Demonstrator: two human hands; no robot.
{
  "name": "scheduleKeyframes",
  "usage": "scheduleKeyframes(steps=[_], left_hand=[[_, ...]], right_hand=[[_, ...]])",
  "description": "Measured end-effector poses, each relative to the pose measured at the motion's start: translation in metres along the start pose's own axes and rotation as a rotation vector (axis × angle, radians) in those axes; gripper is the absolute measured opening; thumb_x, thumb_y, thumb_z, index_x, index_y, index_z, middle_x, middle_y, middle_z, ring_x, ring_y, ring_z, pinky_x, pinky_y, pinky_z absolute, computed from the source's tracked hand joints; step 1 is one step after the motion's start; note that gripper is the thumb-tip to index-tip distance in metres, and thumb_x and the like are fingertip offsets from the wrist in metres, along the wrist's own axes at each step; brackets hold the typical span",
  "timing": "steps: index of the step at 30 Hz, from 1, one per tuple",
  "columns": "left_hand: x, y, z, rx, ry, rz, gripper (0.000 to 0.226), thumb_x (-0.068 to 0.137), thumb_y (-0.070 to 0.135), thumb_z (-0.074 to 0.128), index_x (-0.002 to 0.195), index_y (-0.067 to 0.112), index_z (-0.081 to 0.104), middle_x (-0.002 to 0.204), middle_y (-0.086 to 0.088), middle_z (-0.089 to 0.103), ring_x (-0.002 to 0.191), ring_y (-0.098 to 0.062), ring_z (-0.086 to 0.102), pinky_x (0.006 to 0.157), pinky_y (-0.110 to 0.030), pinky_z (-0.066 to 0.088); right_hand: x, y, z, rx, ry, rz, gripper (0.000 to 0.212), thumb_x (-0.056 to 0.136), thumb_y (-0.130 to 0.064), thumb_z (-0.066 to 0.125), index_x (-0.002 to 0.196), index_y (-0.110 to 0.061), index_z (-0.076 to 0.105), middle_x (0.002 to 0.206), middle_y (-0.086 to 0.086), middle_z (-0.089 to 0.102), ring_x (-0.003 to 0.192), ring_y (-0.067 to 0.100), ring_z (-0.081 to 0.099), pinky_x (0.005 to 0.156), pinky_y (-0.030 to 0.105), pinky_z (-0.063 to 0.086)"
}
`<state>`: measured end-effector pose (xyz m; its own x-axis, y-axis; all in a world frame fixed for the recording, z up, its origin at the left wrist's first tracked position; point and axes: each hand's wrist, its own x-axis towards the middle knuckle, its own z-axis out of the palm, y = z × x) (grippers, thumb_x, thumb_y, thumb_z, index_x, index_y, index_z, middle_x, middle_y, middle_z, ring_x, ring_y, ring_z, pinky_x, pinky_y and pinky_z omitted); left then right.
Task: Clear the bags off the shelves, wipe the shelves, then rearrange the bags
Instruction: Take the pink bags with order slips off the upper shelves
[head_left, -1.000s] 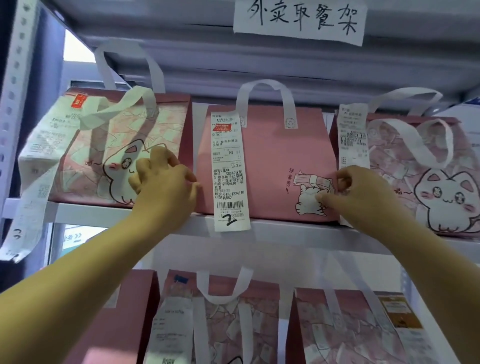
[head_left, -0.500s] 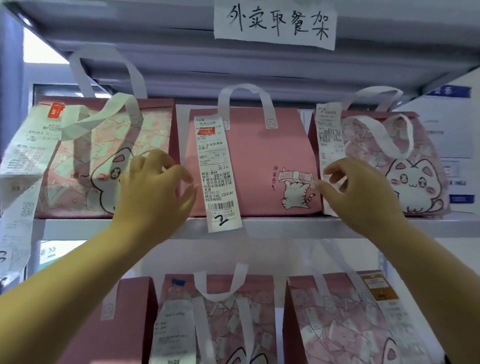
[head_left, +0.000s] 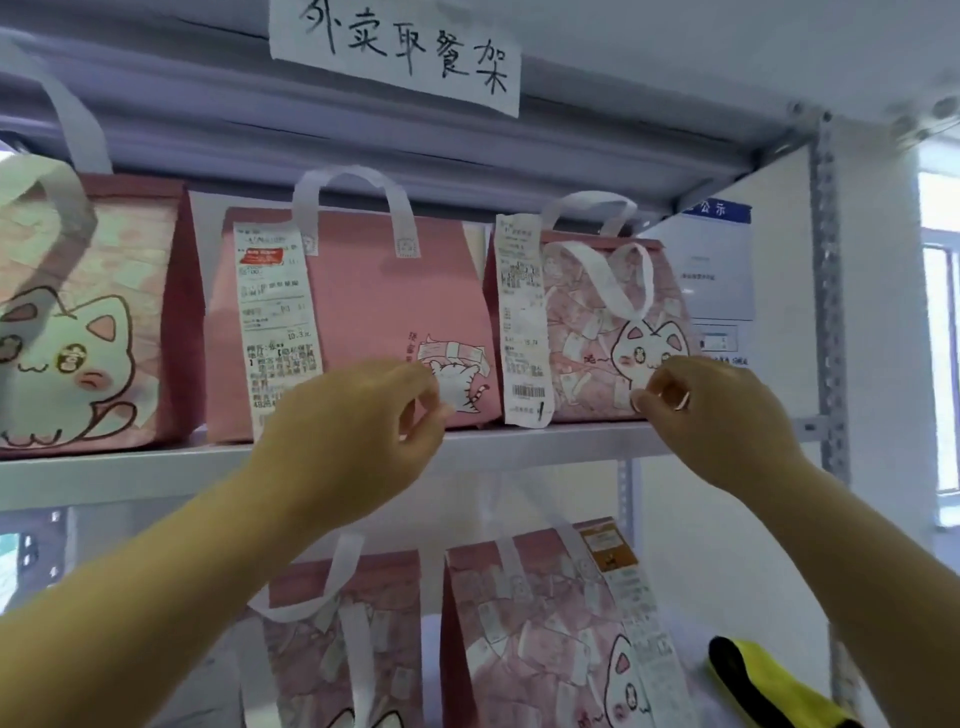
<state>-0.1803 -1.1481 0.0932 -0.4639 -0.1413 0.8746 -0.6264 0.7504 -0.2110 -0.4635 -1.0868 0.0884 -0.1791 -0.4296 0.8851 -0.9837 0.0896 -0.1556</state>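
Both hands are moving right, away from the two sides of the plain pink bag (head_left: 374, 291). The left hand (head_left: 358, 431) is now hovering before that bag's lower right corner, its fingers loosely curled and gripping nothing. The right hand (head_left: 727, 415) is curling against the lower right corner of the cat-print bag (head_left: 587, 332); whether it is pinching is unclear. Both bags are standing side by side on the upper shelf (head_left: 130, 478), tops closed and contents hidden. A receipt (head_left: 522, 322) is hanging down the cat-print bag's front.
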Motion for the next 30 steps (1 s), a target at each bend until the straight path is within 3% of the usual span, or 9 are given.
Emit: scheduleKeyframes(steps=[3, 6, 10, 14, 17, 21, 26, 30], left_hand=[[0.014, 0.016, 0.02, 0.022, -0.014, 0.002, 0.041, 0.082, 0.049, 0.03, 0.078, 0.023, 0.061, 0.063, 0.013, 0.053, 0.052, -0.006, 0.051, 0.044, -0.03, 0.051], [0.028, 0.027, 0.042, 0.083, -0.008, -0.031, 0.033, 0.082, 0.044, 0.039, 0.078, 0.02, 0.062, 0.065, 0.01, 0.054, 0.053, -0.012, 0.051, 0.046, -0.031, 0.049], [0.046, 0.031, 0.071, 0.18, 0.036, -0.121, 0.019, 0.084, 0.033, 0.055, 0.082, 0.016, 0.063, 0.078, 0.004, 0.056, 0.067, -0.021, 0.053, 0.056, -0.033, 0.049], [0.059, 0.034, 0.093, 0.335, 0.074, -0.209, 0.027, 0.081, 0.029, 0.061, 0.096, 0.006, 0.065, 0.093, -0.013, 0.058, 0.08, -0.034, 0.052, 0.068, -0.045, 0.049], [0.064, 0.04, 0.1, 0.385, 0.094, -0.305, 0.032, 0.08, 0.03, 0.063, 0.098, 0.004, 0.065, 0.098, -0.015, 0.054, 0.086, -0.036, 0.046, 0.068, -0.047, 0.047], [0.068, 0.047, 0.104, 0.447, 0.098, -0.307, 0.03, 0.08, 0.029, 0.065, 0.095, 0.002, 0.067, 0.095, -0.017, 0.054, 0.08, -0.036, 0.048, 0.064, -0.046, 0.046], [0.073, 0.054, 0.109, 0.441, 0.072, -0.377, 0.029, 0.086, 0.028, 0.06, 0.101, 0.003, 0.064, 0.104, -0.016, 0.05, 0.088, -0.034, 0.045, 0.074, -0.046, 0.045], [0.074, 0.061, 0.112, 0.385, 0.076, -0.409, 0.03, 0.089, 0.03, 0.054, 0.106, 0.006, 0.061, 0.11, -0.013, 0.048, 0.096, -0.032, 0.043, 0.075, -0.041, 0.042]], right_hand=[[0.01, 0.029, 0.003, -0.015, -0.016, 0.061, 0.024, 0.088, -0.039, 0.058, 0.096, -0.018, 0.062, 0.09, -0.001, 0.064, 0.08, 0.019, 0.055, 0.067, 0.03, 0.043], [0.025, 0.056, 0.011, -0.016, -0.006, 0.094, 0.032, 0.087, -0.039, 0.058, 0.11, -0.016, 0.058, 0.105, 0.004, 0.063, 0.092, 0.024, 0.058, 0.078, 0.038, 0.05], [0.049, 0.083, 0.023, 0.0, -0.028, 0.103, 0.05, 0.088, -0.039, 0.058, 0.128, -0.011, 0.046, 0.122, 0.012, 0.054, 0.112, 0.033, 0.05, 0.092, 0.044, 0.045], [0.067, 0.098, 0.035, 0.091, -0.119, 0.136, 0.052, 0.091, -0.037, 0.052, 0.132, -0.007, 0.037, 0.128, 0.013, 0.05, 0.117, 0.032, 0.047, 0.094, 0.046, 0.04], [0.078, 0.104, 0.041, 0.212, -0.196, 0.201, 0.049, 0.094, -0.035, 0.049, 0.132, -0.007, 0.038, 0.127, 0.012, 0.053, 0.115, 0.032, 0.05, 0.09, 0.042, 0.041], [0.086, 0.114, 0.052, 0.312, -0.193, 0.186, 0.024, 0.095, -0.024, 0.043, 0.112, -0.01, 0.052, 0.102, 0.012, 0.063, 0.088, 0.03, 0.059, 0.075, 0.037, 0.049], [0.087, 0.127, 0.057, 0.374, -0.121, 0.184, 0.016, 0.092, -0.012, 0.042, 0.099, -0.012, 0.056, 0.087, 0.008, 0.061, 0.072, 0.022, 0.054, 0.054, 0.025, 0.035], [0.087, 0.135, 0.058, 0.42, -0.101, 0.187, 0.013, 0.094, -0.015, 0.044, 0.098, -0.013, 0.057, 0.087, 0.006, 0.061, 0.067, 0.015, 0.05, 0.05, 0.022, 0.031]])
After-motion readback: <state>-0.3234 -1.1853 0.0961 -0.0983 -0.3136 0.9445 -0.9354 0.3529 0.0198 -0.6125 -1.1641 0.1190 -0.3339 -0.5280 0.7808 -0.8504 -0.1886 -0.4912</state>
